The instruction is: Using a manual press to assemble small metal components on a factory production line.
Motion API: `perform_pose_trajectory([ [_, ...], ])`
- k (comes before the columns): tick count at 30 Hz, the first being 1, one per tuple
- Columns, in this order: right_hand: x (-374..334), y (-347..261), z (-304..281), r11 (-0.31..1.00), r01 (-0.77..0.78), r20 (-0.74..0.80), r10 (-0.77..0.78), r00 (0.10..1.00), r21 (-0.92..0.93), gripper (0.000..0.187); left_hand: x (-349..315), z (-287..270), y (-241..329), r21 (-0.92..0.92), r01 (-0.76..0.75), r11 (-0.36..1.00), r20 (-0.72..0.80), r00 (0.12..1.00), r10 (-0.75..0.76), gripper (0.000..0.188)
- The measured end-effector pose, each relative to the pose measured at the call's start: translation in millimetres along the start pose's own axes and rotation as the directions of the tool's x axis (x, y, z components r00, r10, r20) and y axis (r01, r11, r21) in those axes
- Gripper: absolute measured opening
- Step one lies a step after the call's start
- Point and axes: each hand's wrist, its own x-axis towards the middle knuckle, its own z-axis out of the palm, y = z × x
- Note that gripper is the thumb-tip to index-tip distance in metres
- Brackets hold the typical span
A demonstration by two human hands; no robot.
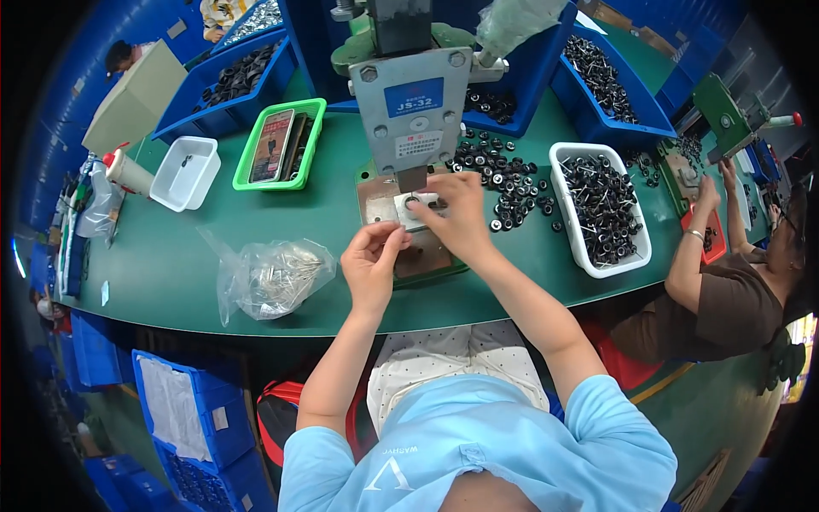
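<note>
An arbor press with a grey metal head stands in front of me, over a base plate on the green table. On its white fixture block sits a small black round part. My right hand reaches in from the right, thumb and fingers closed around that part, below the ram. At the fixture's near left corner, my left hand is closed in a pinch. Whatever lies between its fingertips is too small to make out.
Loose black round parts lie right of the press. Beyond them stands a white basket of black-headed pins. A clear bag of metal pins, a green basket and a white tray are left. A co-worker sits at right.
</note>
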Motion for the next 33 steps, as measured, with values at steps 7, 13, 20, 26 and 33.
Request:
perform_pose_trajectory([
  [7,28.8,21.1,-88.6,0.985,-0.166,-0.230,0.170,0.958,0.038,0.006,27.2,26.3,-3.4,-0.014,0.024,1.000,-0.032,0.999,-0.024,0.013],
  [13,36.2,65.0,-154.6,0.705,-0.229,-0.377,-0.059,0.924,-0.671,0.021,36.6,36.4,-7.7,-0.155,-0.040,0.987,-0.081,0.996,0.028,0.019],
  [20,34.9,90.7,-26.8,0.916,0.041,0.203,0.045,0.978,-0.400,0.020,40.6,39.2,-1.7,-0.188,-0.090,0.978,-0.095,0.993,0.073,0.024],
  [26,39.9,99.0,-7.0,0.881,0.066,0.233,0.051,0.971,-0.469,0.016,33.5,31.2,7.9,-0.191,-0.085,0.978,-0.061,0.995,0.074,0.024],
  [33,42.0,19.6,-35.2,0.992,-0.060,0.313,0.023,0.949,0.109,0.013,25.4,8.1,4.5,-0.053,-0.006,0.999,-0.104,0.995,0.000,0.016],
])
